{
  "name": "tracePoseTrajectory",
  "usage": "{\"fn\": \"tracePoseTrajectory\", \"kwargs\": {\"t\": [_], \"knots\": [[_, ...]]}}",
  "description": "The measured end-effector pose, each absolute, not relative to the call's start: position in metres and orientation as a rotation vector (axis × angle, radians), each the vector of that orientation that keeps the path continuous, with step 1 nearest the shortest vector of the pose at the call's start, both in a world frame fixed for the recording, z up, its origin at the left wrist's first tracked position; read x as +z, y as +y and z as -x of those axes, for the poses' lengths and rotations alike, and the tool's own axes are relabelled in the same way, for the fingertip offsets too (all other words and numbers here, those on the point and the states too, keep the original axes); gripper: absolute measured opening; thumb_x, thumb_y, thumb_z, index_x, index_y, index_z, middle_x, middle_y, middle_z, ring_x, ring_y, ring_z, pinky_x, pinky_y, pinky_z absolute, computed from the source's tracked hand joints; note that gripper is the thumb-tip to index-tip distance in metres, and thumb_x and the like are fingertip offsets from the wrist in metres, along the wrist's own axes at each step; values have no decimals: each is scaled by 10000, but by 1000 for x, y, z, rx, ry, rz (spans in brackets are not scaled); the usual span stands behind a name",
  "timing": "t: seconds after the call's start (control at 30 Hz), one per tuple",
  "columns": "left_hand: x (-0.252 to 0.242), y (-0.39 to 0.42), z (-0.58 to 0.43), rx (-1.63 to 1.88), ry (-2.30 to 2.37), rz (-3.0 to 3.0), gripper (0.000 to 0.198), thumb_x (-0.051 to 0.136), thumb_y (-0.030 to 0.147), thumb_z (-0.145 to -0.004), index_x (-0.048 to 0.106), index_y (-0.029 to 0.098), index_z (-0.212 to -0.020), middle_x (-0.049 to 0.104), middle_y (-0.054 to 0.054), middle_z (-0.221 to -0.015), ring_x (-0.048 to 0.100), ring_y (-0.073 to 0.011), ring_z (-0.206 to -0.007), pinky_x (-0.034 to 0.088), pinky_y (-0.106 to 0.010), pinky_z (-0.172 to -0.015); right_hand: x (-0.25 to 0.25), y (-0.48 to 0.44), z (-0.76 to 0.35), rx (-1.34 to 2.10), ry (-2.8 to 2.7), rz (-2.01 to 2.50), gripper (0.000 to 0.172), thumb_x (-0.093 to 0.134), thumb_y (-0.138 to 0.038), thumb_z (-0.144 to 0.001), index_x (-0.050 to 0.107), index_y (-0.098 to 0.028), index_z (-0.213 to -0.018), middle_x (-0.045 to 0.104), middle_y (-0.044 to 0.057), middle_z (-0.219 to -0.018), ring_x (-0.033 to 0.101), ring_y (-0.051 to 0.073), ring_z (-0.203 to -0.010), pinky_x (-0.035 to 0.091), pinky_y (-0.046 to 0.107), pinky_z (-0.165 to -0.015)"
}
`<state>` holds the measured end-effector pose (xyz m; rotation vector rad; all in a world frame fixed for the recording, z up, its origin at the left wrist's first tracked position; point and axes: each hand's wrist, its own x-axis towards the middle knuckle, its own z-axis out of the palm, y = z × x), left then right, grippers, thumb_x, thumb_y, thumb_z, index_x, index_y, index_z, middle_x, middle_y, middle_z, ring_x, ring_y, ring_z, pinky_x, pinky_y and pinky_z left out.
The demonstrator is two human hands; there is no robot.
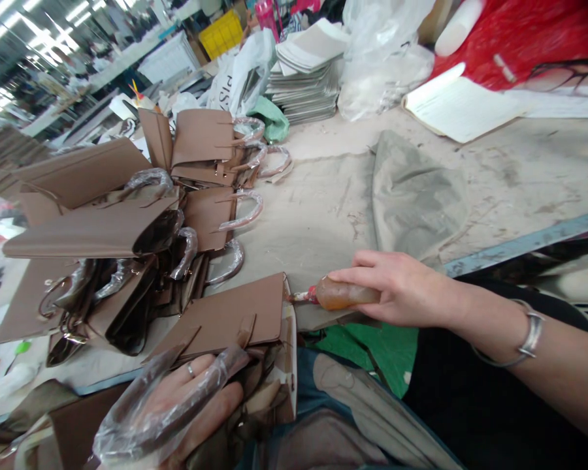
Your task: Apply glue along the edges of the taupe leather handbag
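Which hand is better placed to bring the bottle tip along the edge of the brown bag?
The right hand, probably: it holds the amber bottle, with its red tip at the edge of the brown bag. The left hand is occupied, holding the bag by its plastic-wrapped handle.

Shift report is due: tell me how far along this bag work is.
Possibly done: the pile of brown handbags on the table. In hand: left hand holds one handbag; right hand holds an amber bottle, tip at the bag's edge. Left: at least this one.
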<state>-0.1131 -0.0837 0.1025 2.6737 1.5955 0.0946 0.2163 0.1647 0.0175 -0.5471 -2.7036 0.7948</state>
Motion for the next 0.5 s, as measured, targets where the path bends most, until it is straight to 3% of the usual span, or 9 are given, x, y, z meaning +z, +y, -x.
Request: {"fn": "tracePoseTrajectory", "kwargs": {"t": [0.13,0.3,0.4,0.5], "knots": [[100,-86,115,133,1579,-2655,553,489,319,-919,439,362,-1468,540,30,-1452,431,-192,-1390,260,-293,-1197,19,163,-216,837,-2755,523,515,686,-212,-793,616,-288,-1298,547,26,-927,577,160,-760,434,265,-658],[95,-94,120,79,1593,-2604,524,478,260,-906,491,332,-1425,535,-9,-1459,447,-219,-1381,241,-347,-1214,18,163,-215,803,-2732,590,520,651,-176,-783,627,-279,-1293,558,28,-909,587,169,-751,448,277,-659],[96,-91,118,100,1669,-2513,531,563,243,-876,511,307,-1401,571,-64,-1418,517,-272,-1320,378,-429,-1151,18,165,-215,783,-2692,639,480,635,-207,-808,637,-263,-1285,577,41,-909,599,185,-761,461,293,-662],[107,-68,107,340,1693,-2332,539,704,251,-816,554,266,-1333,612,-100,-1361,578,-287,-1251,517,-390,-1021,20,171,-219,872,-2503,690,461,657,-279,-820,644,-228,-1278,623,62,-962,621,198,-817,488,310,-723]]}}
